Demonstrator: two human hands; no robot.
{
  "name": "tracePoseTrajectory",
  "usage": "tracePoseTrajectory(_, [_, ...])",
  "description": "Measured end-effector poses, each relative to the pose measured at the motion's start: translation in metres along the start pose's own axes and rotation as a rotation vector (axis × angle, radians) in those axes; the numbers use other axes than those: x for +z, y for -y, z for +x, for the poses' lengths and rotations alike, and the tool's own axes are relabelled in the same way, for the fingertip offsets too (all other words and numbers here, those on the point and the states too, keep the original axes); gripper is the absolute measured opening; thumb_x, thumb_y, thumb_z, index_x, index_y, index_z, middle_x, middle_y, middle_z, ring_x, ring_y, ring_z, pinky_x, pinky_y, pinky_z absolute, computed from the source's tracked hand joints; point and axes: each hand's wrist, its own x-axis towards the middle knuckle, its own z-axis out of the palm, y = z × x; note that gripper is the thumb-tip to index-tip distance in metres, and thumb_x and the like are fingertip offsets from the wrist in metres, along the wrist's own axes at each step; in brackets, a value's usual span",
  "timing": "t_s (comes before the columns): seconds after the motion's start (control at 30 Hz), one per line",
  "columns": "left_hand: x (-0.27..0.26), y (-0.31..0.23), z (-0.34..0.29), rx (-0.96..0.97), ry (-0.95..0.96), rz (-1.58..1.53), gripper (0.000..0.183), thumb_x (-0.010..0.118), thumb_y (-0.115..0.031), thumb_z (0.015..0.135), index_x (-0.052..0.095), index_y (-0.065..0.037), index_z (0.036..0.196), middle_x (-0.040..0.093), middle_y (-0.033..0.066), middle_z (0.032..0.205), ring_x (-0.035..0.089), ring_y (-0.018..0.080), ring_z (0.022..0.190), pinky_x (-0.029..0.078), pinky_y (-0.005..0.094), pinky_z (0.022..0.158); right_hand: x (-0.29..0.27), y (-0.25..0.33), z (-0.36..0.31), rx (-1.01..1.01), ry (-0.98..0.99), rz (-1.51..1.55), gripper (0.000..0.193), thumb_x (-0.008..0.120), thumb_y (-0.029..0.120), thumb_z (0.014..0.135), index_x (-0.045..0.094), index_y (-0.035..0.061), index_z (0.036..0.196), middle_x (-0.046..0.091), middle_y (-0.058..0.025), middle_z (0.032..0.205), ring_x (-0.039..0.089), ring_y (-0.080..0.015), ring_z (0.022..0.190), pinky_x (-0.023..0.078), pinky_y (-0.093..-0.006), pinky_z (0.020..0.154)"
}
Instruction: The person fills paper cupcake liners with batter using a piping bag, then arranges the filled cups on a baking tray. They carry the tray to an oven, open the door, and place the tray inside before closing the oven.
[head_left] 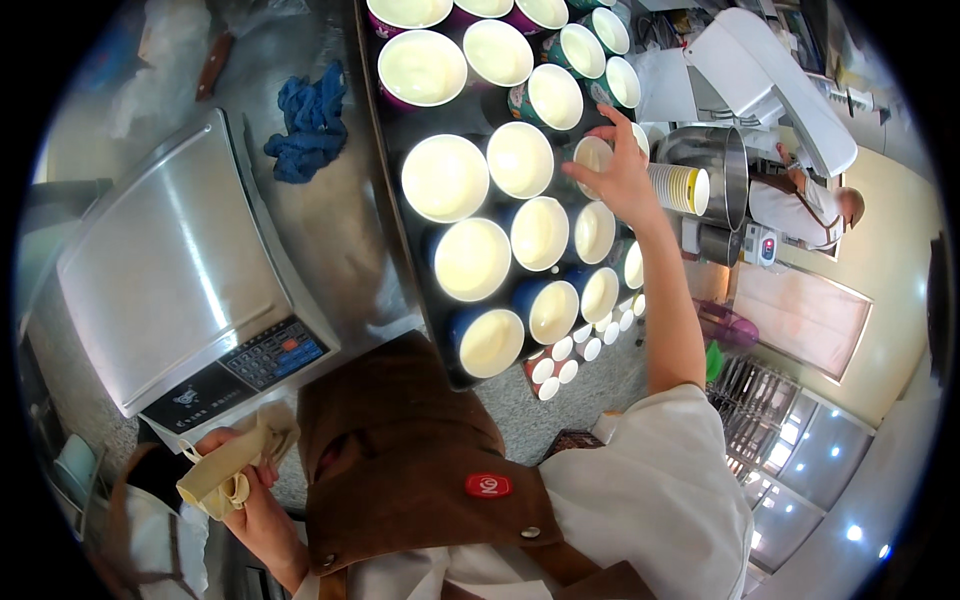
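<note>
My right hand (625, 175) reaches over a dark tray (425, 300) of paper cups. Its thumb and fingers are around the rim of one paper cup (592, 155), which stands in its row. The cups around it have blue, green or purple outsides and pale insides, such as the large cup (445, 178) near the tray's left edge. Low on the left, my left hand (250, 495) grips a crumpled beige cloth (235, 470) with a pale loop at one end.
A steel-topped scale (180, 260) stands at left, beside a blue rag (308, 122) and a brown-handled tool (213, 67). Right of the tray are stacked paper cups (680, 188), a steel mixing bowl (715, 160) and a white mixer (770, 80). Another person (805, 205) stands beyond.
</note>
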Motion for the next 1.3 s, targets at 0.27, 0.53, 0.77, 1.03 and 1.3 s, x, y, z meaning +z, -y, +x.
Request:
tracePoseTrajectory(0.27, [-0.003, 0.006, 0.0, 0.025, 0.022, -0.022, 0.021, 0.05, -0.007, 0.1, 0.05, 0.001, 0.119, 0.05, 0.0025, 0.095, 0.041, 0.0062, 0.071, 0.033, 0.0214, 0.062, 0.001, -0.005, 0.002, -0.027, 0.04, 0.088, 0.091, 0.084, 0.023, 0.072, 0.032, 0.0119, 0.146, 0.061, -0.0058, 0.116, 0.052, -0.027, 0.118, 0.022, -0.0486, 0.11])
tracePoseTrajectory(0.53, [-0.001, 0.004, -0.002, -0.015, -0.022, -0.016, 0.01, 0.052, -0.005, 0.096, 0.052, 0.001, 0.104, 0.049, 0.0056, 0.097, 0.041, 0.0081, 0.067, 0.034, 0.0228, 0.06, 0.002, -0.002, 0.0, -0.084, 0.018, 0.293, 0.082, 0.077, 0.007, 0.077, 0.032, 0.0106, 0.146, 0.063, -0.0059, 0.111, 0.053, -0.024, 0.118, 0.031, -0.0417, 0.11])
tracePoseTrajectory(0.77, [0.006, -0.003, -0.008, 0.0, -0.056, -0.017, 0.01, 0.053, -0.005, 0.095, 0.053, 0.001, 0.103, 0.05, 0.0048, 0.097, 0.042, 0.008, 0.068, 0.034, 0.0224, 0.06, -0.019, 0.016, -0.017, 0.003, -0.043, 0.809, 0.07, 0.063, -0.001, 0.084, 0.033, 0.0085, 0.146, 0.061, -0.0096, 0.125, 0.05, -0.0191, 0.123, 0.033, -0.0364, 0.109])
tracePoseTrajectory(1.03, [0.001, -0.008, -0.008, 0.001, 0.032, -0.052, 0.019, 0.055, -0.007, 0.093, 0.054, 0.001, 0.11, 0.054, 0.0028, 0.085, 0.046, 0.0081, 0.069, 0.038, 0.0228, 0.063, -0.014, 0.144, -0.051, -0.422, 0.209, 0.789, 0.056, 0.058, 0.002, 0.09, 0.041, 0.0086, 0.143, 0.048, -0.0105, 0.142, 0.043, -0.024, 0.133, 0.035, -0.038, 0.11])
tracePoseTrajectory(1.3, [-0.011, -0.003, -0.008, -0.003, -0.08, -0.049, 0.013, 0.054, -0.009, 0.096, 0.054, -0.002, 0.107, 0.052, 0.002, 0.097, 0.044, 0.0067, 0.072, 0.034, 0.0212, 0.06, 0.221, 0.271, 0.028, -0.279, 0.031, -0.148, 0.062, 0.043, 0.018, 0.095, 0.027, -0.0014, 0.152, 0.011, -0.0315, 0.158, 0.014, -0.0509, 0.145, 0.01, -0.0602, 0.117])
